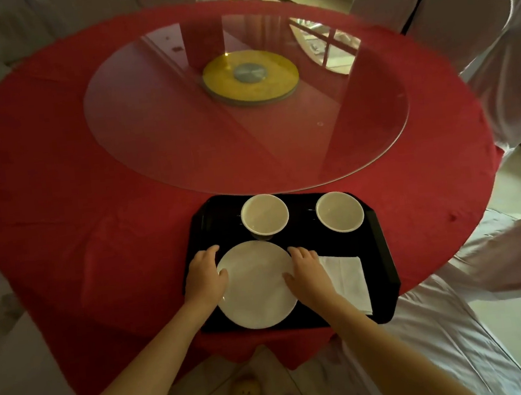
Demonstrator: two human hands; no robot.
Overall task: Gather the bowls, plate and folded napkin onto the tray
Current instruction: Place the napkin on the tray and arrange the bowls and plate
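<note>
A: Where is the plate [257, 284]?

B: On the black tray [383, 248], near half, left of centre. The left hand [205, 278] and the right hand [305, 268] flank it, fingers spread and curled against opposite edges of its rim — each grip looks closed lightly on the plate, though I cannot tell whether it is lifted or resting flat.

A: How will it handle?

B: Stiff, smooth, likely ceramic — slippery at the rim and breakable if it knocks a bowl. Best held at the rim on both sides, thumbs on top, fingertips under the lip.

A: And the rest?

B: The folded napkin [346, 276] lies on the tray just right of the plate, partly under the right wrist; it is soft and light, so pinch it at the fold. The left bowl [264, 214] and the right bowl [339, 211] stand upright along the far edge, apart from each other. The tray sits at the near edge of the table [78, 216], before the glass turntable [243, 109]. Everything seems gathered.
</note>
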